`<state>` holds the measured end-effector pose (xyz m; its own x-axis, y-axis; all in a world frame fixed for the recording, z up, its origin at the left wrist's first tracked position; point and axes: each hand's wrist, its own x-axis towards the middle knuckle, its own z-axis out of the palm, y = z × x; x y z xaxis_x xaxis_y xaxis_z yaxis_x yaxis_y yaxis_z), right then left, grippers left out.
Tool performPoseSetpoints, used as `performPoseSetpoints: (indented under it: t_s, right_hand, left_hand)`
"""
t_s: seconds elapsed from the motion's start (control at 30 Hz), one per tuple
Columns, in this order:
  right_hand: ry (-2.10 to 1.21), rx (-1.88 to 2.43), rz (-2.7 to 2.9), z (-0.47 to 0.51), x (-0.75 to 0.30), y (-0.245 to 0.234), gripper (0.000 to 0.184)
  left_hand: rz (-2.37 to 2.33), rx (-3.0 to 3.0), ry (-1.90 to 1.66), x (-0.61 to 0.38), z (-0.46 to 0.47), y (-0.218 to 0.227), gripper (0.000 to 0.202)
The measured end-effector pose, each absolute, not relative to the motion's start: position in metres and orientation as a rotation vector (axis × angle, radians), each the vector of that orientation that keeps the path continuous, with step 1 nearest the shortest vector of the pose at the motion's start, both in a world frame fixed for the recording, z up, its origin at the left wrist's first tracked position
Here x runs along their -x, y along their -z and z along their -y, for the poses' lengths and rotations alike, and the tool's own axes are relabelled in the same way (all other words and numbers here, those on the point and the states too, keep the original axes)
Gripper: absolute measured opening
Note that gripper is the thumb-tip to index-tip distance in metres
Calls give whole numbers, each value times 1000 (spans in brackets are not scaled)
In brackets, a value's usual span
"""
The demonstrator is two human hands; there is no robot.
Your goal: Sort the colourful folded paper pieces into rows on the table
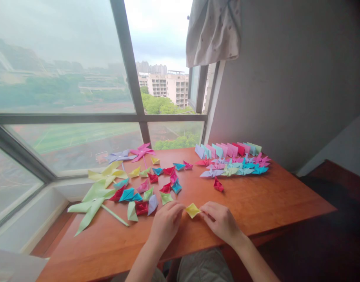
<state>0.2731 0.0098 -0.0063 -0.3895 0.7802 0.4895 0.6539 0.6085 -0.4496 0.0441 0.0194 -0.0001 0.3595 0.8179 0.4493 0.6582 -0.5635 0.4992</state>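
Note:
A small piece of folded yellow paper point(193, 210) is stretched between my two hands, just above the near part of the wooden table. My left hand point(168, 217) pinches its left corner between thumb and fingers. On the other side, my right hand point(220, 220) grips the right corner in the same way. The paper is diamond-shaped with a hollow middle. Beyond my left hand lie several folded paper boats, among them a light green one point(166, 197) and a lilac one point(152, 205). A dark red boat point(218, 185) sits apart, beyond my right hand.
Paper pinwheels, including a light green one point(93, 201) and a pink one point(141, 152), lie along the table's left side. Rows of folded paper birds point(246, 171) and upright folded pieces point(227, 150) stand at the back right. A window frame point(139, 113) rises behind the table point(274, 207).

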Motion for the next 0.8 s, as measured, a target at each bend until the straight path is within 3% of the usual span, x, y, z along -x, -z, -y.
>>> performPoseSetpoints:
  t_s: [0.27, 0.43, 0.8]
  right_hand:
    - [-47, 1264, 1747, -16, -312, 6, 14]
    - [221, 1521, 1402, -38, -362, 8, 25]
    - [328, 1843, 1573, -52, -376, 35, 22]
  left_hand:
    - [-1362, -2349, -913, -42, -17, -3, 19]
    - [-1336, -2390, -822, -44, -16, -4, 21]
    - [-1333, -2398, -763, -44, -16, -4, 21]
